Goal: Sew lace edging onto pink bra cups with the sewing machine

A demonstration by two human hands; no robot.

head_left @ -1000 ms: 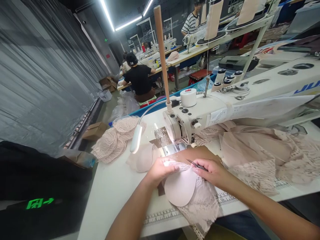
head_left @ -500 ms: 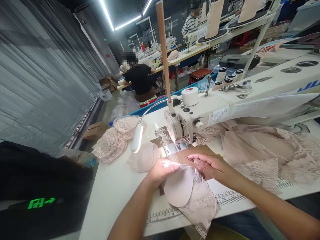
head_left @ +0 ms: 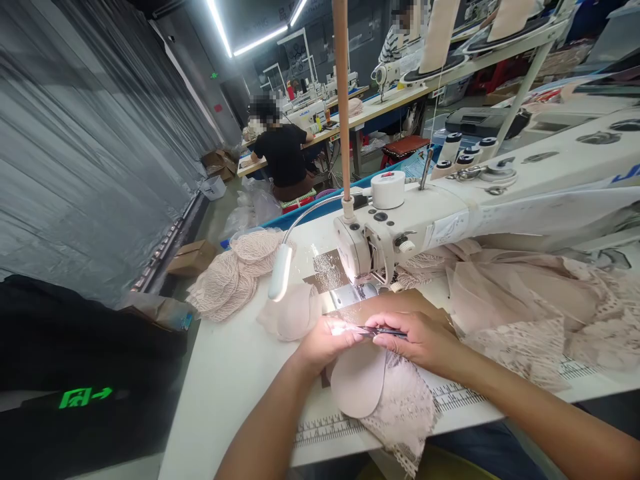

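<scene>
A beige bra cup with lace trim (head_left: 361,383) lies on the white sewing table (head_left: 235,373) just in front of the sewing machine (head_left: 400,223). My left hand (head_left: 325,340) pinches the cup's upper edge. My right hand (head_left: 417,337) is closed on small dark thread snips (head_left: 383,330), their tips pointing left at the edge held by the left fingers. Both hands sit close together under the machine's needle area.
A gooseneck lamp (head_left: 280,270) shines on the table. Lace cup pieces (head_left: 235,273) are piled at the far left, one padded cup (head_left: 295,313) beside the lamp, and beige lace fabric (head_left: 525,307) is heaped to the right. Other people sit at machines behind.
My right hand turned the snips from lying along the fingers to pointing left, tips now at the cup edge. The left hand kept its pinch. The view shifted slightly right.
</scene>
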